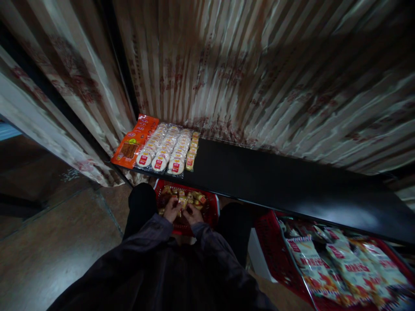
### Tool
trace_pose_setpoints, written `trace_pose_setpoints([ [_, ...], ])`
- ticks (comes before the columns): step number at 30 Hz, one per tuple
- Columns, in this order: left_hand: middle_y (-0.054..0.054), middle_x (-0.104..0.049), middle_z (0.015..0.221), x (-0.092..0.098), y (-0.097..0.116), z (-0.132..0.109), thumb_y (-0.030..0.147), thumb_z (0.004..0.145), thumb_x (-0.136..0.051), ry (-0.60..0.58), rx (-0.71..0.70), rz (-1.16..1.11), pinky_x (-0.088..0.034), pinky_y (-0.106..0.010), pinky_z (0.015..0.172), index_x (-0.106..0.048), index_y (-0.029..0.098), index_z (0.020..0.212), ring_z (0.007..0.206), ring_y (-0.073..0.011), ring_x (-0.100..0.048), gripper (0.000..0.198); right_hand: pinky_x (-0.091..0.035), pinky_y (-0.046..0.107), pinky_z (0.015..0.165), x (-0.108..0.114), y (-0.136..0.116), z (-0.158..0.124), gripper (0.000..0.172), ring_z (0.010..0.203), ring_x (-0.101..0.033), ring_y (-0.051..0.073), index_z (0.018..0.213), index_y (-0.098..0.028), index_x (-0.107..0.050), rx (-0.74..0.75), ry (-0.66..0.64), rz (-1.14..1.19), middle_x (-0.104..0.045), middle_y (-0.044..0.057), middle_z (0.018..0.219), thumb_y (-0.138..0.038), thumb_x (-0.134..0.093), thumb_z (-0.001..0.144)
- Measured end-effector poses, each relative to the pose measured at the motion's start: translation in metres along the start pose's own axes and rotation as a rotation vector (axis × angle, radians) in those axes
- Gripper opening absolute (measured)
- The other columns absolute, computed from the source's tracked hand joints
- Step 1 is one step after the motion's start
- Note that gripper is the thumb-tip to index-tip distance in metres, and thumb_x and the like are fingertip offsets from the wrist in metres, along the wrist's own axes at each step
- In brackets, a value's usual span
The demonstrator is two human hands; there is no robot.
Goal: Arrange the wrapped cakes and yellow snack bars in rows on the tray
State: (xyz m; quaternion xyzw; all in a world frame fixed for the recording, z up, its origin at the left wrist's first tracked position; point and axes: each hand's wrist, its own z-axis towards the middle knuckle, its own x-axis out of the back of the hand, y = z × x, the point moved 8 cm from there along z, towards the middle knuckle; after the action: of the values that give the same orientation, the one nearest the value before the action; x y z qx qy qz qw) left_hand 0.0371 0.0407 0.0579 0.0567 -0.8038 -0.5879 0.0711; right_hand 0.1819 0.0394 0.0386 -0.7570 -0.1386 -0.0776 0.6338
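Observation:
Between my knees stands a red plastic basket with several small yellowish wrapped snacks in it. My left hand and my right hand are close together over this basket, fingers bent inward. Both pinch a small wrapped snack with yellow and pale packaging; its exact kind is too small and dark to read. On the black shelf just beyond, a short row of similar small yellow packs lies beside rows of round white wrapped snacks.
An orange snack bag lies at the shelf's left end. Pleated patterned curtains hang behind the shelf, and a dark metal post rises at the left. To the right stands another red basket full of white-and-red bags.

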Motion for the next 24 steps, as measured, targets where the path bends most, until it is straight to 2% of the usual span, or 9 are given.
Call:
trace_pose_setpoints([
  [4, -0.001, -0.071, 0.088, 0.004, 0.011, -0.005, 0.022, 0.069, -0.07, 0.019, -0.01, 0.02, -0.051, -0.036, 0.092, -0.065, 0.022, 0.082, 0.092, -0.0204, -0.065, 0.013, -0.054, 0.036, 0.082, 0.006, -0.007, 0.002, 0.023, 0.085, -0.066, 0.024, 0.086, -0.024, -0.067, 0.042, 0.049, -0.035, -0.072, 0.003, 0.083, -0.033, -0.059, 0.067],
  [7, -0.003, -0.071, 0.093, 0.008, 0.021, -0.004, 0.014, 0.069, -0.066, 0.07, -0.082, 0.07, -0.049, -0.037, 0.094, -0.068, 0.021, 0.086, 0.094, -0.0202, -0.064, 0.019, -0.053, 0.038, 0.085, 0.01, -0.018, 0.004, 0.031, 0.089, -0.067, 0.025, 0.096, -0.022, -0.068, 0.097, 0.074, -0.069, -0.073, 0.006, 0.094, -0.036, -0.058, 0.07],
  [10, -0.005, -0.069, 0.098, 0.005, 0.036, -0.002, 0.012, 0.071, -0.062, 0.052, -0.175, 0.088, -0.049, -0.037, 0.094, -0.068, 0.02, 0.093, 0.096, -0.0202, -0.064, 0.024, -0.053, 0.039, 0.088, 0.017, -0.035, 0.007, 0.035, 0.093, -0.067, 0.026, 0.102, -0.021, -0.067, 0.152, 0.105, -0.068, -0.073, 0.008, 0.102, -0.039, -0.058, 0.074],
  [16, -0.006, -0.068, 0.108, -0.007, 0.076, -0.002, 0.014, 0.076, -0.06, -0.034, -0.329, 0.083, -0.048, -0.037, 0.097, -0.067, 0.021, 0.102, 0.103, -0.0208, -0.063, 0.028, -0.054, 0.035, 0.084, 0.038, -0.068, 0.017, 0.041, 0.086, -0.067, 0.023, 0.112, -0.02, -0.063, 0.191, 0.201, -0.054, -0.072, 0.007, 0.094, -0.037, -0.059, 0.075],
  [19, -0.006, -0.068, 0.111, -0.012, 0.093, 0.0, 0.016, 0.077, -0.06, -0.021, -0.359, 0.109, -0.048, -0.038, 0.1, -0.066, 0.023, 0.105, 0.107, -0.0215, -0.062, 0.03, -0.054, 0.035, 0.083, 0.046, -0.08, 0.026, 0.044, 0.085, -0.067, 0.021, 0.116, -0.021, -0.06, 0.179, 0.234, -0.043, -0.072, 0.006, 0.094, -0.035, -0.059, 0.076],
  [24, -0.007, -0.065, 0.116, -0.021, 0.119, 0.012, 0.008, 0.075, -0.056, 0.024, -0.43, 0.241, -0.046, -0.039, 0.104, -0.065, 0.023, 0.113, 0.111, -0.023, -0.06, 0.042, -0.054, 0.035, 0.084, 0.057, -0.103, 0.049, 0.04, 0.085, -0.067, 0.021, 0.114, -0.021, -0.063, 0.209, 0.29, -0.057, -0.072, 0.006, 0.096, -0.035, -0.059, 0.076],
])
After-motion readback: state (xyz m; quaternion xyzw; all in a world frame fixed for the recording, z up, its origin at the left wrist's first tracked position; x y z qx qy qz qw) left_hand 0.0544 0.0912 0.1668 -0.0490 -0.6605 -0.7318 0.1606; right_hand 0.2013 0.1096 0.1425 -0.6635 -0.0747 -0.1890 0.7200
